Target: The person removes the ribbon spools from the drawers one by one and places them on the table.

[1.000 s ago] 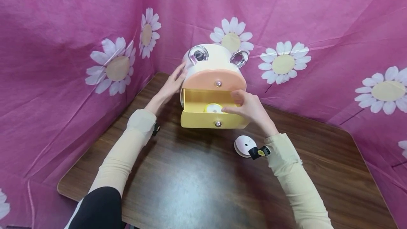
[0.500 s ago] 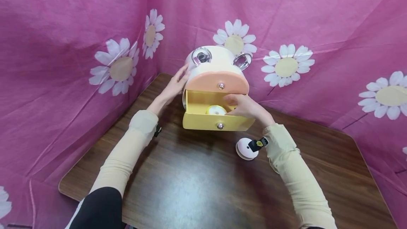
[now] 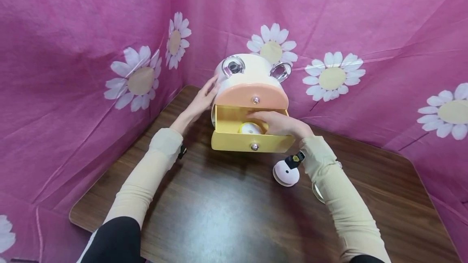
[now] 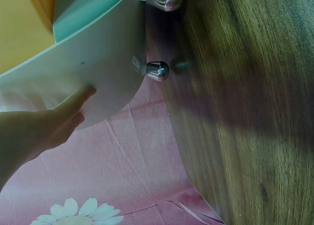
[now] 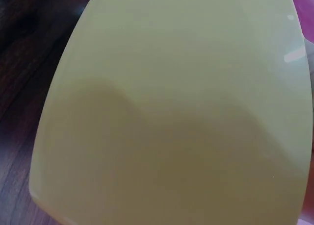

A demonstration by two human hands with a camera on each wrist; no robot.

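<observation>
At mid-frame, the left hand (image 3: pixel 202 100) is resting straight-fingered against the box (image 3: pixel 254 66) while the right hand (image 3: pixel 278 123), its opening and hold unclear, is reaching beside the disc (image 3: pixel 250 128) inside the drawer (image 3: pixel 234 141), possibly risking tipping if pressing down.

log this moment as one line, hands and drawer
left hand: on cabinet side | right hand: in yellow drawer, grip unclear | drawer: open, white round item inside | pink round item: on table
</observation>
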